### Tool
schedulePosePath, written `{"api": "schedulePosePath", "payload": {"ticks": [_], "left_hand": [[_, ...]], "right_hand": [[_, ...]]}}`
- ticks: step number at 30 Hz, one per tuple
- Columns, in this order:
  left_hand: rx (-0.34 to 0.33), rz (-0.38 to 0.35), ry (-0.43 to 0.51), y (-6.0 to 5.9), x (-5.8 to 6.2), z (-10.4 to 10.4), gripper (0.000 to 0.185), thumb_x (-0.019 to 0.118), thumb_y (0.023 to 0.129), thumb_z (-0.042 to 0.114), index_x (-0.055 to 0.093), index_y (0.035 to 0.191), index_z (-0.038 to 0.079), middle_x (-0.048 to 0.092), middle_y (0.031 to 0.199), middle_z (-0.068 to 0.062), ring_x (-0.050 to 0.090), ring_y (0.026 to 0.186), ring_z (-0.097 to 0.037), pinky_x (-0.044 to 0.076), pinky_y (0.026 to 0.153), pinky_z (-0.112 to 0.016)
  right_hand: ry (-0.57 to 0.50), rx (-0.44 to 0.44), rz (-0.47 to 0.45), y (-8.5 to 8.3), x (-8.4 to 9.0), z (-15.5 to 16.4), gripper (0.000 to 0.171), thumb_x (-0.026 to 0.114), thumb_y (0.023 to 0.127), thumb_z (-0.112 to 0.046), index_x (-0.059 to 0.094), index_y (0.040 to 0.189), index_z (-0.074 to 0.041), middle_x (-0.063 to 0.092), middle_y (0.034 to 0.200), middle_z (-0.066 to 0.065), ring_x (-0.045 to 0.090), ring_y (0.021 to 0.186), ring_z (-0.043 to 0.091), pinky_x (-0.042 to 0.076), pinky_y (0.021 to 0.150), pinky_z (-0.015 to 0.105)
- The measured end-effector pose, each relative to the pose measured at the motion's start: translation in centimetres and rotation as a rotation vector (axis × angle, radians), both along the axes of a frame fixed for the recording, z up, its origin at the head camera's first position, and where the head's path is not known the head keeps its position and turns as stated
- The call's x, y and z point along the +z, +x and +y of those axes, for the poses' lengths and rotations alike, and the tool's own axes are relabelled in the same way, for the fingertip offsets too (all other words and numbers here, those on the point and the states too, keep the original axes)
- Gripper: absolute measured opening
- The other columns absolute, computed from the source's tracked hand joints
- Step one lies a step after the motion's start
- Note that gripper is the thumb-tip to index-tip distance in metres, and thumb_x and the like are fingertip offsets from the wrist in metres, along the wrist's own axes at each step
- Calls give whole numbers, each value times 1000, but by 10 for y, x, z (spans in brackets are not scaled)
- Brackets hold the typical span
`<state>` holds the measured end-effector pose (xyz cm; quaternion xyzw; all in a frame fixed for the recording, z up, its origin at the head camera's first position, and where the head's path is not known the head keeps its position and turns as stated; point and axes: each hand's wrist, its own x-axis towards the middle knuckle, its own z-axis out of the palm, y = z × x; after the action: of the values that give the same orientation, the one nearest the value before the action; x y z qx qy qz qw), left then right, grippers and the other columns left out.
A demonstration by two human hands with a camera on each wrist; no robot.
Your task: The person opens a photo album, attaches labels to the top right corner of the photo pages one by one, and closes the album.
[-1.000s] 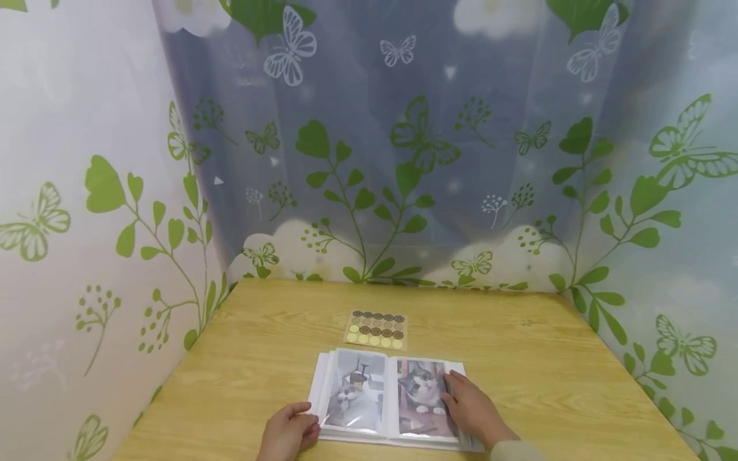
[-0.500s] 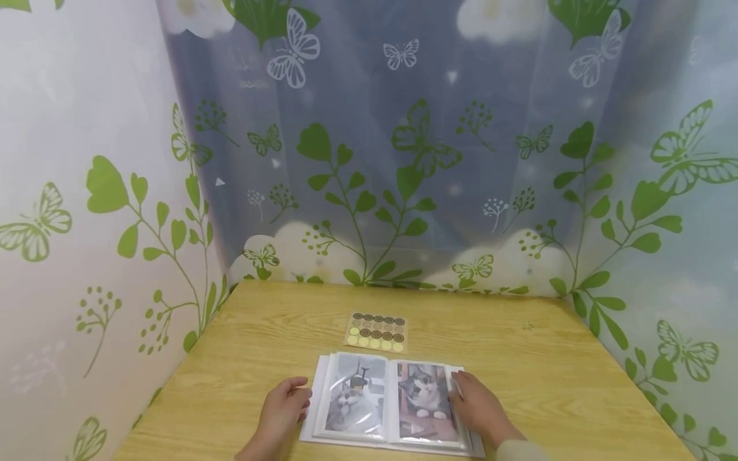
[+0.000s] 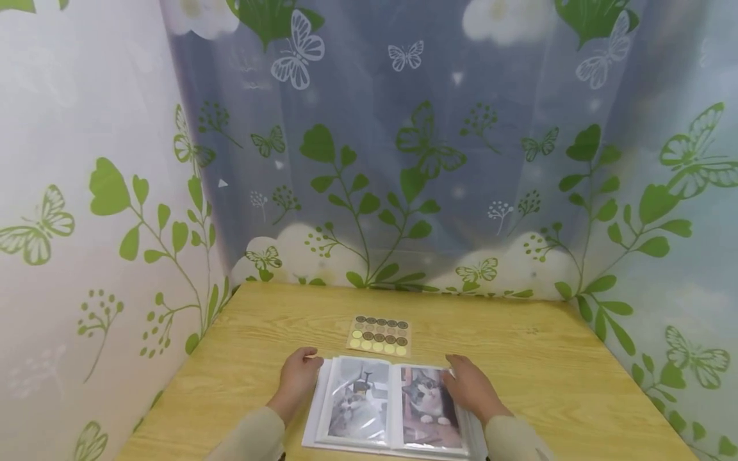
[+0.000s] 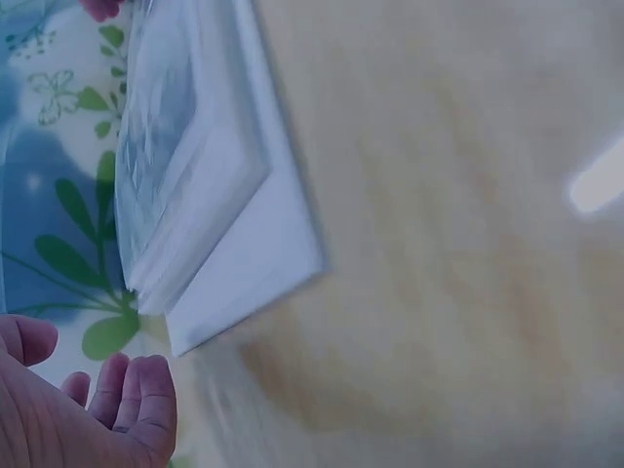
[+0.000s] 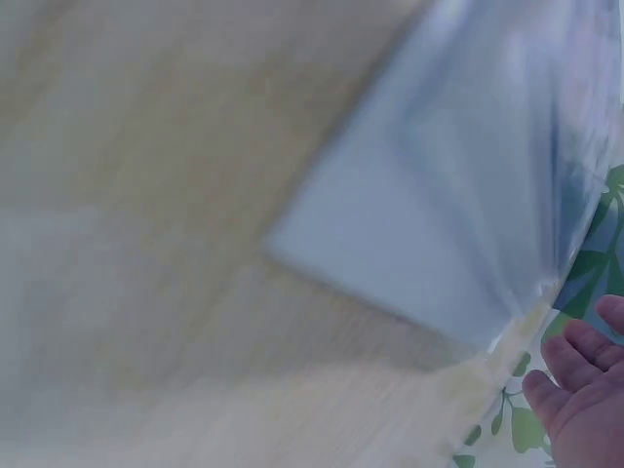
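Walls (image 3: 357,83) printed with leaves and butterflies surround a wood-grain worktop (image 3: 530,358), where a white photo album (image 3: 394,410) lies spread out between two hands, a sticker sheet (image 3: 380,335) just beyond it. Beside the album's far left corner, the left hand (image 3: 298,378) has a loose, empty grip. At the far right corner, the right hand's (image 3: 474,387) grip looks relaxed; whether its thumb presses a page is unclear. Such glossy pages (image 3: 359,410) probably cling together, so separate one by its outer edge, gently, with the cover (image 4: 253,273) steadied.

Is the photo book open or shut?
The photo book is open: its left photo and right photo lie face up, side by side.
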<state>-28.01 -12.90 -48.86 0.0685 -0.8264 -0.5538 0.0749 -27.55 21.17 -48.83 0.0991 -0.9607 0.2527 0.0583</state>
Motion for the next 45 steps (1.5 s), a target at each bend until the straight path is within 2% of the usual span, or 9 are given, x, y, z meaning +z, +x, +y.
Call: {"api": "schedulePosePath", "payload": {"ticks": [5, 7, 12, 15, 18, 21, 32, 38, 45], "left_hand": [[25, 2, -1, -27, 2, 14, 37, 60, 92, 10, 59, 123, -11, 66, 100, -21, 63, 89, -31, 55, 74, -42], [14, -11, -11, -35, 6, 18, 39, 61, 93, 11, 58, 125, -11, 65, 102, -22, 63, 90, -32, 55, 76, -43], [-59, -47, -51, -51, 18, 26, 46, 60, 96, 17, 52, 133, -11, 61, 116, -25, 61, 102, -37, 53, 86, -50], [-93, -42, -87, -60, 24, 30, 48, 59, 97, 19, 51, 134, -11, 60, 121, -27, 60, 106, -39, 52, 90, -51], [-90, -20, -127, -69, 26, 34, 45, 58, 97, 18, 53, 131, -10, 61, 120, -26, 60, 107, -39, 52, 91, -51], [-81, -6, -172, -77, 22, 38, 42, 57, 97, 17, 56, 129, -10, 63, 118, -26, 61, 106, -39, 51, 91, -51], [-134, -33, -400, -88, 1, 48, 52, 62, 96, 28, 54, 131, -10, 57, 130, -29, 54, 119, -47, 44, 101, -58], [-120, -50, -531, -91, -11, 53, 51, 65, 93, 34, 60, 123, -6, 59, 119, -29, 56, 110, -49, 46, 93, -63], [-100, -46, -578, -85, -14, 58, 46, 67, 92, 35, 62, 114, -4, 57, 111, -26, 54, 107, -45, 45, 93, -62]], "right_hand": [[-40, -6, -50, -11, 3, -12, 43, 55, 99, -13, 51, 133, 14, 51, 134, 34, 47, 126, 50, 36, 106, 61], [-41, -3, -68, -16, 3, -18, 44, 54, 100, -14, 50, 134, 13, 50, 135, 34, 46, 127, 50, 36, 107, 60], [-10, 3, -74, -33, 6, -28, 47, 55, 100, -17, 49, 135, 14, 49, 137, 34, 44, 129, 50, 35, 108, 60], [0, -7, -74, -44, 8, -33, 48, 54, 101, -18, 48, 136, 14, 48, 138, 34, 44, 129, 49, 35, 108, 59], [-5, -15, -86, -54, 10, -37, 49, 53, 101, -18, 47, 137, 14, 48, 139, 34, 44, 130, 49, 35, 109, 58], [-12, -23, -97, -62, 10, -42, 49, 53, 101, -19, 47, 136, 15, 49, 138, 34, 44, 129, 49, 35, 109, 58], [-40, -40, -135, -75, -3, -59, 48, 51, 100, -21, 50, 134, 14, 51, 136, 32, 46, 128, 48, 34, 110, 57], [-9, -29, -133, -80, -11, -64, 42, 56, 98, -19, 58, 126, 13, 57, 129, 30, 52, 123, 47, 39, 107, 57], [89, -12, -102, -78, -15, -68, 35, 58, 98, -22, 65, 112, 10, 62, 116, 28, 59, 109, 44, 47, 97, 56]]}}
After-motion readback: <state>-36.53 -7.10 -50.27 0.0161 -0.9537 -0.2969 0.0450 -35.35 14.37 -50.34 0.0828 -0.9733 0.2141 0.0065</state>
